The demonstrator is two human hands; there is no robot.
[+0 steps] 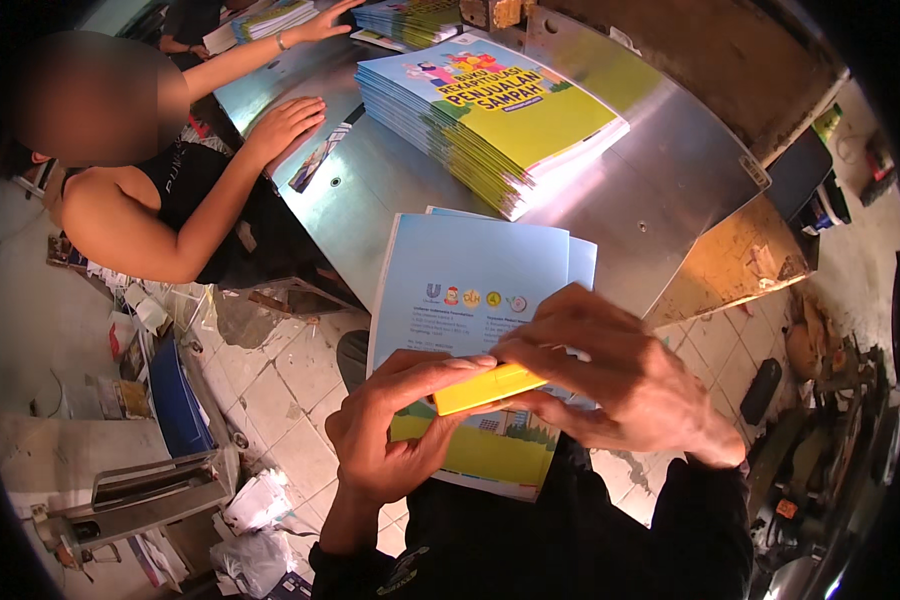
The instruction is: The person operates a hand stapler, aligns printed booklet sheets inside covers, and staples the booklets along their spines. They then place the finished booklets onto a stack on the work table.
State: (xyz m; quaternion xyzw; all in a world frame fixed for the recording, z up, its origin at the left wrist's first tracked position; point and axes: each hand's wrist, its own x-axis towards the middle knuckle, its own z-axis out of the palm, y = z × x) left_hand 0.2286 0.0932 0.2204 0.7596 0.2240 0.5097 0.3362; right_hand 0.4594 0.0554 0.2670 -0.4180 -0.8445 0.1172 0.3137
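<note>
A small yellow box [485,387] is held between my two hands, over the lower part of a light blue and green booklet [470,245]. My left hand [395,415] is closed around its left end, thumb along the top edge and fingers beneath. My right hand [610,375] grips the other end, its fingers bent and partly covering the box. Whether the box is open there cannot be made out. The booklet lies back cover up at the table's near edge, with another sheet or booklet showing from under its right side.
On the metal table [670,190] a tall stack of booklets [490,100] stands beyond my hands. More booklets [410,20] are at the far edge. A co-worker's arm [205,215] rests on the left side beside a printed strip [320,158]. Machinery [820,420] stands at lower right.
</note>
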